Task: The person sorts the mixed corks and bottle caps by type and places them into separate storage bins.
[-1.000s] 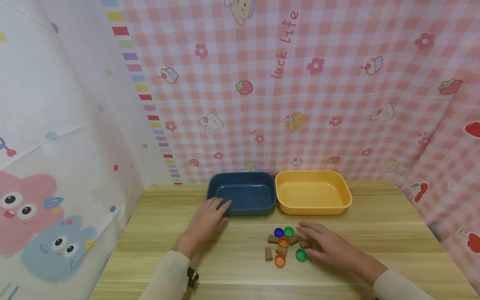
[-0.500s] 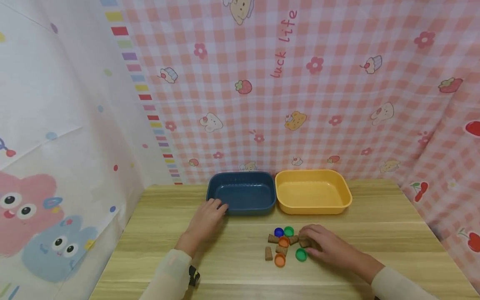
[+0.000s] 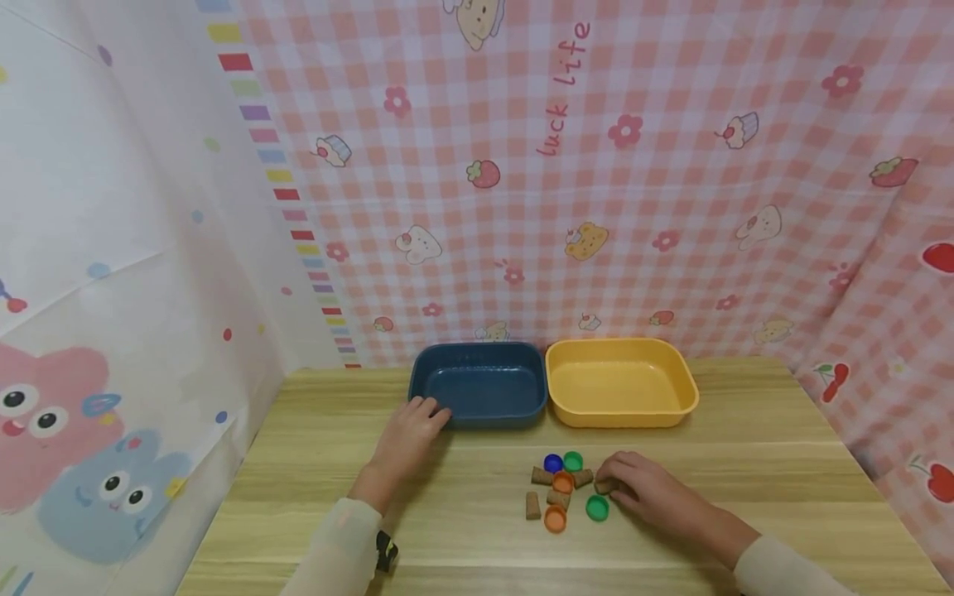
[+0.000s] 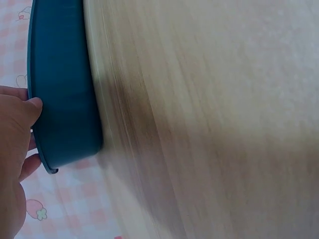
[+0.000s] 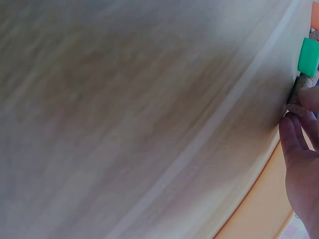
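My left hand (image 3: 406, 443) holds the near left rim of the dark blue tray (image 3: 484, 420); in the left wrist view the thumb lies on the tray's outer wall (image 4: 65, 99) and the fingers go over the rim. At the right of a small cluster, my right hand (image 3: 656, 492) pinches a cork (image 3: 604, 487) between thumb and fingers, low at the table. In the right wrist view the cork (image 5: 299, 89) is partly hidden by the thumb, and a green bottle cap (image 5: 309, 57) stands close by. Near it lie another cork (image 3: 532, 506) and an orange cap (image 3: 555, 520).
Beside the blue tray stands a yellow tray (image 3: 622, 420), both at the table's back edge before a checked cloth. A blue cap (image 3: 553, 463), a second green cap (image 3: 573, 461) and several corks make up the cluster on the wooden table (image 3: 462, 530).
The right hand's fingers have closed in from outstretched to pinching the cork at the cluster's right. The left fingers have drawn in on the blue tray's rim.
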The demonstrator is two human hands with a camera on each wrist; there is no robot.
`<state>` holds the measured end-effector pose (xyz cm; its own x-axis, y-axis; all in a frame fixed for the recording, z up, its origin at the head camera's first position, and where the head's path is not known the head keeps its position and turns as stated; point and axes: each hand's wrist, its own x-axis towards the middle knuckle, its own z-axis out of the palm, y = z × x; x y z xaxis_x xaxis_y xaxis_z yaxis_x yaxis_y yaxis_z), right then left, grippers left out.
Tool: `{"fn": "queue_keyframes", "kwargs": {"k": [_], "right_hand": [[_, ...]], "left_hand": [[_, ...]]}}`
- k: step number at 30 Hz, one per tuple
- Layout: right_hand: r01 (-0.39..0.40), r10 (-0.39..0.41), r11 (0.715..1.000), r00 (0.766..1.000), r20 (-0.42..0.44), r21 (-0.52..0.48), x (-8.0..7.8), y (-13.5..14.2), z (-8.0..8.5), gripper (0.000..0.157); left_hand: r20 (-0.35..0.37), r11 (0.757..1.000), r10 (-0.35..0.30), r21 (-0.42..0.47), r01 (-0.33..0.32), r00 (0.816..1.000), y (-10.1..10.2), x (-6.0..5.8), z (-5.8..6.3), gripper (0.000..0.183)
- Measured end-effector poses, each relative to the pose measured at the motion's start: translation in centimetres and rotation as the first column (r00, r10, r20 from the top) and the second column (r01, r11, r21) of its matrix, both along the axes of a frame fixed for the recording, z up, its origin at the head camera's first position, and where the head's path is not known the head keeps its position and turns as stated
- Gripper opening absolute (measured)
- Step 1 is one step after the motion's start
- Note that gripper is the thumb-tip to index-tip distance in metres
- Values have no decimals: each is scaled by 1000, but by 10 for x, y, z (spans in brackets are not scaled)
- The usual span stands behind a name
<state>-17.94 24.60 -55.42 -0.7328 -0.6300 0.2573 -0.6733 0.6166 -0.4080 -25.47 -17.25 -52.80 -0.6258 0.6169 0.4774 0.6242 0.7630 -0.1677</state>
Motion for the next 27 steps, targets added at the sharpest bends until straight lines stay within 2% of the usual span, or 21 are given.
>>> {"fn": "queue_keyframes", "kwargs": {"k": [7, 13, 20, 27], "right_hand": [[1, -1, 1000, 1000, -19, -9, -2, -6, 3, 26], [18, -18, 1000, 1000, 21, -5, -2, -8, 4, 25], [42, -42, 998, 999, 13, -43, -2, -8, 2, 25], [89, -87, 996, 994, 59, -30, -1, -7, 4, 23]], "left_hand": [[-19, 1000, 23, 11, -23, 1000, -3, 2, -3, 23], [-51, 999, 33, 20, -32, 998, -3, 5, -3, 23], [-51, 999, 14, 38, -12, 999, -2, 4, -3, 24], [-67, 999, -7, 31, 9, 998, -1, 2, -3, 25]]}}
